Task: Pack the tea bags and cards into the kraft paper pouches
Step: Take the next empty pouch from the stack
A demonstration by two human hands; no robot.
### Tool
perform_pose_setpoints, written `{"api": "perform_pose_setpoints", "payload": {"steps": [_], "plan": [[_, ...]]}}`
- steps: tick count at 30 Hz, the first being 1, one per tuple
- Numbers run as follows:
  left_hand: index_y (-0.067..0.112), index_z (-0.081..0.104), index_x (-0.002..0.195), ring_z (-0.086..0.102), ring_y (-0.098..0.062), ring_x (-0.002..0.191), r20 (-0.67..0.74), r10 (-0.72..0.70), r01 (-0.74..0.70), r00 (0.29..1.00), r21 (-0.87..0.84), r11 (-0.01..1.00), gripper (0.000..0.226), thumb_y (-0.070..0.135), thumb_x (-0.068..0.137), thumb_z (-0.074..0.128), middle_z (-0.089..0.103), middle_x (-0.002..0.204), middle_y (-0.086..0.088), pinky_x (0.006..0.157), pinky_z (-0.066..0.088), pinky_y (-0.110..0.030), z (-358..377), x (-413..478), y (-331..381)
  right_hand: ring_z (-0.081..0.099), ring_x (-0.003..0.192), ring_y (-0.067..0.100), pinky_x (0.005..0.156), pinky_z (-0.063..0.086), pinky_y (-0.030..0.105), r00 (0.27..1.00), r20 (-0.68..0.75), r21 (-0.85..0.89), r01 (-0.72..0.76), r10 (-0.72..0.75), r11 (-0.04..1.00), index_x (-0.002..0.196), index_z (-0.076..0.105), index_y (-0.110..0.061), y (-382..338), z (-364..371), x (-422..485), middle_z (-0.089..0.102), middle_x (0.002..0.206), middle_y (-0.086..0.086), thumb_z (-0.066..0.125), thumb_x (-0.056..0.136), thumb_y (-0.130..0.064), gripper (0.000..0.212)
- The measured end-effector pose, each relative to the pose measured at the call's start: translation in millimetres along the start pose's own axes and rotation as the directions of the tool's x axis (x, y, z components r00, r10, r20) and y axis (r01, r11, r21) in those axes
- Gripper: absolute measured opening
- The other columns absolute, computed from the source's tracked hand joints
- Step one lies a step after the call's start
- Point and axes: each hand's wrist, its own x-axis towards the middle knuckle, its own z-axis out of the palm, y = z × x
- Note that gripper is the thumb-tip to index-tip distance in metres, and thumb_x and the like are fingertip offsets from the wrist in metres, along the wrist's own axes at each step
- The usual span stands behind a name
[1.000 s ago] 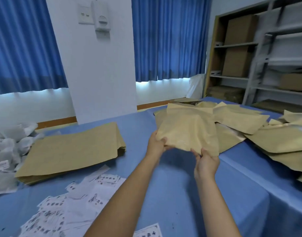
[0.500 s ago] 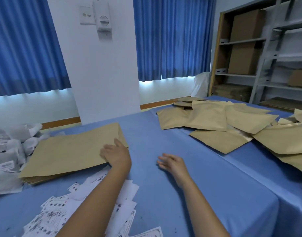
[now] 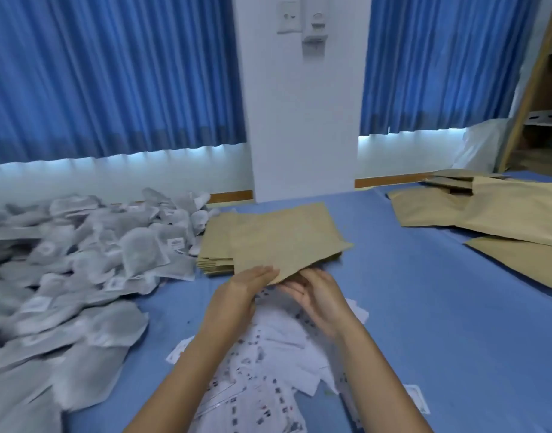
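kraft paper pouch [image 3: 284,242] light, thin, floppy, creases easily; lifted off pouch stack [image 3: 213,260], mid-table. best held at near open edge. left hand [image 3: 249,284] pinches that edge; right hand [image 3: 313,293] palm up, fingers relaxed beneath it. tea bags [image 3: 81,260] soft, pillowy mesh; cards [image 3: 268,354] flat, slick.

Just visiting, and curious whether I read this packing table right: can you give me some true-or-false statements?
1. The grey mesh tea bags are heaped left of the stack of brown kraft paper pouches. True.
2. The left hand and right hand meet at the top pouch's near edge. True.
3. The white printed cards lie on a red cloth. False: the cloth is blue.
4. The right hand holds a tea bag. False: it holds none.
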Motion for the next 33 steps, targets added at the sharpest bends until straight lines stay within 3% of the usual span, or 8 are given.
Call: {"api": "perform_pose_setpoints", "payload": {"steps": [4,8,10,13,16,21,25,33], "plan": [[0.016,0.064,0.124,0.06,-0.019,0.115,-0.06,0.007,-0.007,0.998,-0.004,1.0,0.048,-0.005,0.081,0.065,0.061,0.128,-0.003,0.084,0.053,-0.03,-5.1,-24.3,-20.7,0.059,0.118,0.033,0.092,0.054,0.039,0.994,0.11,0.2,-0.044,0.022,0.979,0.126,0.054,0.0,41.6,16.5,-3.0,0.061,0.125,0.023,0.052,0.093,-0.018,0.038],[0.021,0.061,0.127,0.052,-0.005,0.121,-0.031,-0.166,0.159,0.986,-0.172,0.972,0.039,0.028,0.089,0.065,0.056,0.133,0.007,0.099,0.04,-0.016,-0.6,-47.0,-37.2,0.063,0.112,0.032,0.084,0.055,0.029,0.997,0.061,-0.026,0.051,-0.05,0.998,0.111,0.065,-0.001,69.0,18.2,-2.3,0.068,0.114,0.018,0.057,0.09,-0.018,0.028],[0.017,0.071,0.113,0.059,-0.004,0.111,-0.064,-0.206,0.184,0.976,-0.254,0.95,0.027,0.026,0.087,0.068,0.066,0.12,0.006,0.096,0.042,-0.013,-1.3,-49.0,-41.5,0.063,0.111,0.033,0.084,0.055,0.03,0.996,0.085,-0.081,0.031,-0.024,0.996,0.115,0.062,0.001,72.6,14.9,-0.8,0.068,0.114,0.019,0.06,0.086,-0.02,0.036],[0.016,0.077,0.093,0.064,0.0,0.087,-0.087,-0.228,0.191,0.97,-0.307,0.932,0.013,0.023,0.081,0.074,0.072,0.096,0.009,0.083,0.051,-0.025,-2.8,-48.9,-50.3,0.063,0.111,0.034,0.085,0.055,0.03,0.992,0.129,-0.121,0.008,0.008,0.993,0.117,0.063,-0.003,74.4,16.0,-1.9,0.067,0.116,0.02,0.059,0.088,-0.02,0.034],[0.021,0.074,0.091,0.064,0.001,0.082,-0.057,-0.262,0.223,0.963,-0.37,0.902,0.019,0.032,0.076,0.077,0.069,0.09,0.013,0.078,0.054,-0.029,-3.1,-51.7,-54.4,0.065,0.108,0.032,0.083,0.055,0.027,0.988,0.154,-0.127,0.02,0.0,0.992,0.108,0.07,-0.012,77.1,21.4,-4.6,0.067,0.115,0.02,0.057,0.09,-0.019,0.024],[0.024,0.073,0.086,0.064,-0.001,0.08,-0.098,-0.265,0.208,0.959,-0.389,0.898,0.011,0.031,0.078,0.076,0.068,0.085,0.015,0.074,0.055,-0.032,-2.2,-51.3,-55.2,0.064,0.109,0.033,0.083,0.055,0.028,0.99,0.144,-0.138,0.028,-0.008,0.99,0.113,0.066,-0.009,75.8,23.9,-5.6,0.067,0.115,0.02,0.057,0.09,-0.019,0.027],[0.02,0.071,0.091,0.064,-0.004,0.083,-0.093,-0.239,0.182,0.967,-0.407,0.895,0.027,0.041,0.074,0.077,0.066,0.089,0.013,0.075,0.055,-0.032,-0.8,-52.4,-51.1,0.066,0.107,0.029,0.083,0.054,0.025,0.988,0.157,-0.116,0.032,-0.014,0.993,0.11,0.071,-0.012,76.7,19.9,-6.6,0.067,0.117,0.019,0.057,0.093,-0.018,0.023],[0.024,0.072,0.087,0.066,-0.003,0.082,-0.074,-0.263,0.198,0.962,-0.476,0.857,0.029,0.047,0.07,0.074,0.068,0.088,0.012,0.078,0.056,-0.032,-4.0,-54.8,-49.7,0.067,0.104,0.032,0.081,0.055,0.026,0.987,0.158,-0.148,0.04,-0.016,0.988,0.11,0.069,-0.006,76.7,19.2,-7.3,0.068,0.114,0.021,0.059,0.09,-0.018,0.025]]}}
